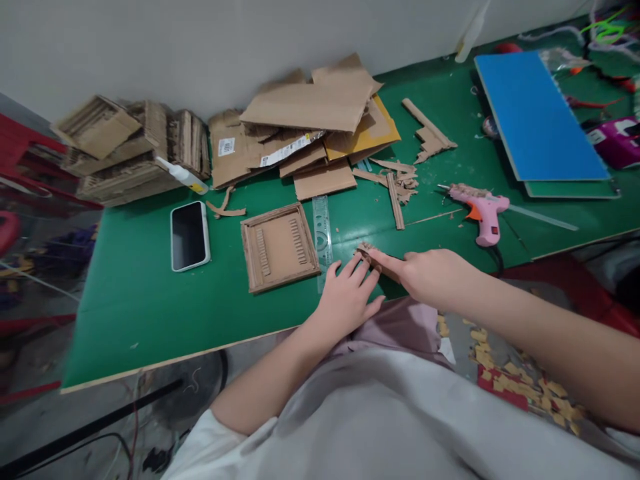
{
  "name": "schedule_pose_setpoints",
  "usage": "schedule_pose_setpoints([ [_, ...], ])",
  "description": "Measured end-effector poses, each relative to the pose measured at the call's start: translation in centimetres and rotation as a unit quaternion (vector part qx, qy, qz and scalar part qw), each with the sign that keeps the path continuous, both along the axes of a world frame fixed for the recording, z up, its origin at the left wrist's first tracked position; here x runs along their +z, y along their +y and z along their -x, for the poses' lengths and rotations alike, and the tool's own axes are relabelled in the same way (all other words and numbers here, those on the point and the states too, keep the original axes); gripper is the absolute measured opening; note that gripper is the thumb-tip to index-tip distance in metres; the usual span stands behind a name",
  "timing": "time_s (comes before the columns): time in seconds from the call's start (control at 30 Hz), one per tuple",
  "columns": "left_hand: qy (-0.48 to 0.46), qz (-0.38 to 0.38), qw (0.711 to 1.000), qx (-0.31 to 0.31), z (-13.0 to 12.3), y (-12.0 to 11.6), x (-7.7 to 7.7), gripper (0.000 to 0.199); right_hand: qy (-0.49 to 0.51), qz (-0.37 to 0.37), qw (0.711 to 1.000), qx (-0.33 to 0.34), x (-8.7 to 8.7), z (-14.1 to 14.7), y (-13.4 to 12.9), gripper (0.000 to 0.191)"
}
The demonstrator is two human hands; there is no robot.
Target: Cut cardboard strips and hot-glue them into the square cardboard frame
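Near the table's front edge my left hand (350, 293) lies with its fingers spread, their tips on a small cardboard piece (366, 247). My right hand (430, 273) is closed just to the right, its index finger stretched to the same piece; what lies inside its fist is hidden. Left of my hands sits a square cardboard tray (280, 248) with two ridged strips inside. A clear ruler (322, 230) lies between the tray and my left hand, partly under that hand. The pink glue gun (483, 212) rests to the right, beyond my right hand.
A phone (190, 236) lies at the left. Stacked cardboard frames (135, 150), a glue bottle (183, 176) and cardboard sheets (310, 107) line the wall. Cardboard scraps (404, 183) lie mid-table. A blue board (543, 117) is at the right on the green table (165, 320).
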State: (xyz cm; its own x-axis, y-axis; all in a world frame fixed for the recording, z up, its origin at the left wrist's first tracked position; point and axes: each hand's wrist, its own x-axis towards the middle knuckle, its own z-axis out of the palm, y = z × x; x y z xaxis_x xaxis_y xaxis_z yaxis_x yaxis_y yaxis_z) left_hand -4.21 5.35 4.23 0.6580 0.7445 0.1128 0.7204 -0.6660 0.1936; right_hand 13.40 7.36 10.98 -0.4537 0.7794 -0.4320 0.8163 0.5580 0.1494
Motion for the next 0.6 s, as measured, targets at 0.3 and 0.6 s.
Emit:
schedule_pose_setpoints([
  [0.3, 0.038, -0.002, 0.999, -0.007, 0.2, 0.1, 0.3, 0.047, 0.004, -0.004, 1.0, -0.003, -0.6, -1.3, -0.6, 0.071],
  [0.6, 0.046, -0.009, 0.999, -0.004, 0.1, 0.1, 0.2, 0.045, 0.004, 0.0, 1.0, -0.006, -0.8, -2.3, -2.0, 0.071],
])
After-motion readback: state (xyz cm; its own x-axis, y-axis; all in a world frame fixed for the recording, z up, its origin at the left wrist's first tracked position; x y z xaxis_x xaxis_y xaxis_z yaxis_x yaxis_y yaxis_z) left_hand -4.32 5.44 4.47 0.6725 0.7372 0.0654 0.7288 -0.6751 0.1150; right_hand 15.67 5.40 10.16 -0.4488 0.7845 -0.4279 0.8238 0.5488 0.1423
